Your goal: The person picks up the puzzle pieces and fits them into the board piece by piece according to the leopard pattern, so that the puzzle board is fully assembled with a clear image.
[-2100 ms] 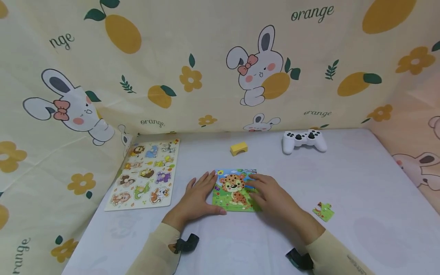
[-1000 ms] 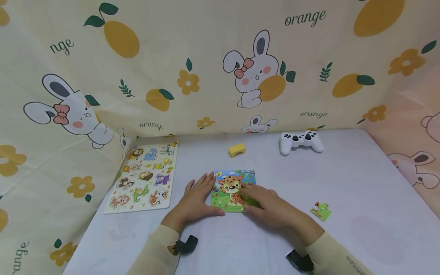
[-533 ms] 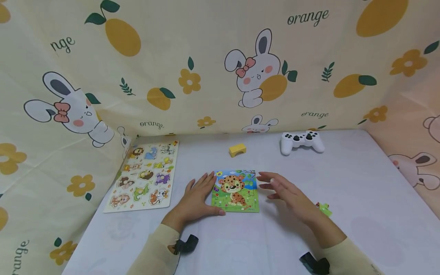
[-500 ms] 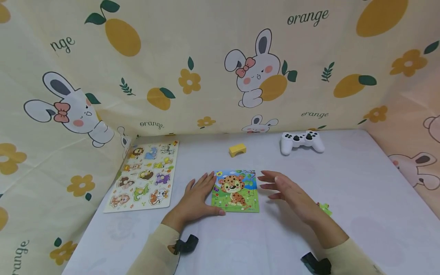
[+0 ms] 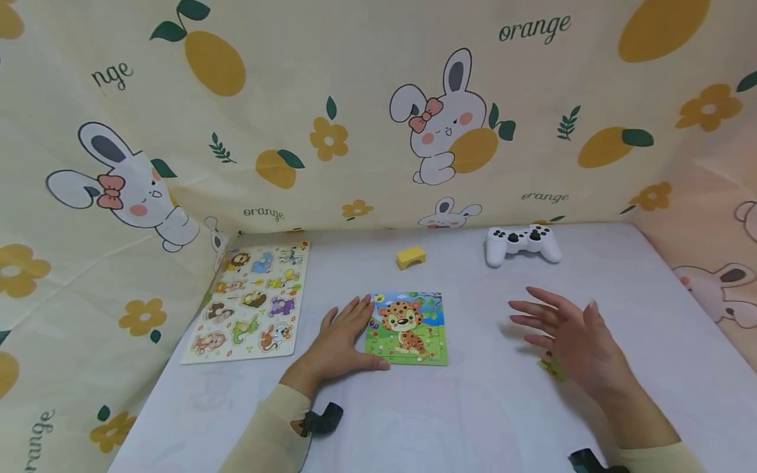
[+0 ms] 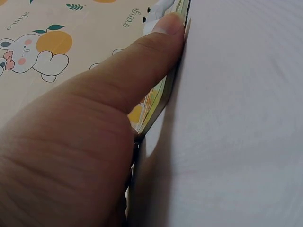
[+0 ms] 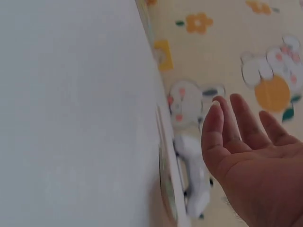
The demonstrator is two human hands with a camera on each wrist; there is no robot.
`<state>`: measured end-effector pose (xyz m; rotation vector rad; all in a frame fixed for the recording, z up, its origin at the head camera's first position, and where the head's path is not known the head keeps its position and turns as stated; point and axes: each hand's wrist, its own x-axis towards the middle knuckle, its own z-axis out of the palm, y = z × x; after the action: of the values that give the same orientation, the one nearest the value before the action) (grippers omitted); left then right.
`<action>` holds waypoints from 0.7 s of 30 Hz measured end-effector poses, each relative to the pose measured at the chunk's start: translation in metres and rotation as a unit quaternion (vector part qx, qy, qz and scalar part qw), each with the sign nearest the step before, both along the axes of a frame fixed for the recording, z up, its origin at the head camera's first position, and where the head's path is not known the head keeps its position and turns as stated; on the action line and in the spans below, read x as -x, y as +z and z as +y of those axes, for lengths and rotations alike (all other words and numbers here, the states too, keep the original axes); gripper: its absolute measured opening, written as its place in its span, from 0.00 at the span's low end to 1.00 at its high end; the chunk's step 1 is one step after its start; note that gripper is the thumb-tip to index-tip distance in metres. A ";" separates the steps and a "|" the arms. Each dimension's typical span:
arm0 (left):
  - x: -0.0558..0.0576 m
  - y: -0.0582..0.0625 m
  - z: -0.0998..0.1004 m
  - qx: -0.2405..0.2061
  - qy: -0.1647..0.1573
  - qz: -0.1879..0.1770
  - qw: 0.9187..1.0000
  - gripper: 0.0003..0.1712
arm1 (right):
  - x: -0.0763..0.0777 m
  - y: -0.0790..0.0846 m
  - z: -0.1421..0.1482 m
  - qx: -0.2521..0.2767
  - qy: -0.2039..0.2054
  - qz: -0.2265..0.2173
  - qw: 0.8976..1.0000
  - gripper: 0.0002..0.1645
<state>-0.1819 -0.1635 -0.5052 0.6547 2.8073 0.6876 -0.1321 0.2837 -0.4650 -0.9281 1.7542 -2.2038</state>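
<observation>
A square leopard jigsaw puzzle [image 5: 408,328] lies flat on the white tabletop. My left hand [image 5: 332,348] rests against it, with spread fingers along its left edge and the thumb at its lower edge. In the left wrist view, that thumb [image 6: 142,61] lies along the puzzle's rim. Off to the right, my right hand [image 5: 585,355] hovers above the table, palm turned inward and fingers loosely extended, holding nothing. Beneath it a loose green puzzle piece [image 5: 550,368] is partly hidden. The right wrist view shows the same hand [image 7: 255,165] with bare fingers.
A wooden animal peg board [image 5: 248,302] lies at the left. Behind the puzzle sits a yellow arch block [image 5: 411,257]. A white game controller [image 5: 523,246] is at the back right. Patterned cloth walls [image 5: 355,79] border the table's back and sides.
The right hand pressed on the puzzle's right part, then lifted off and moved right, turning its palm, to above the loose piece. The left hand stayed in place at the puzzle.
</observation>
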 end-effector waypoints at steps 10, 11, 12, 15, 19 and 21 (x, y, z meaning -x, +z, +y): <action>0.001 0.000 0.001 0.009 -0.002 -0.003 1.000 0.76 | -0.012 -0.016 0.057 0.012 -0.099 0.003 0.995 0.41; 0.001 0.001 0.001 0.009 -0.001 -0.003 1.000 0.76 | -0.012 -0.017 0.059 0.009 -0.109 0.004 0.994 0.40; 0.000 0.002 0.001 0.008 0.000 -0.004 1.000 0.76 | -0.012 -0.018 0.061 0.004 -0.116 -0.001 0.993 0.39; -0.001 0.004 0.001 0.008 0.004 -0.007 1.000 0.76 | -0.013 -0.020 0.063 -0.049 -0.145 -0.031 0.988 0.35; -0.001 0.004 0.002 0.005 0.005 -0.010 1.000 0.76 | -0.013 -0.021 0.062 -0.183 -0.167 -0.039 0.968 0.33; -0.001 0.004 0.002 0.006 0.005 -0.009 1.000 0.76 | -0.014 -0.022 0.062 -0.256 -0.171 -0.032 0.951 0.35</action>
<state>-0.1809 -0.1611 -0.5013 0.6299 2.7967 0.6750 -0.1184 0.3453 -0.4865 -0.4545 2.4283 -1.7548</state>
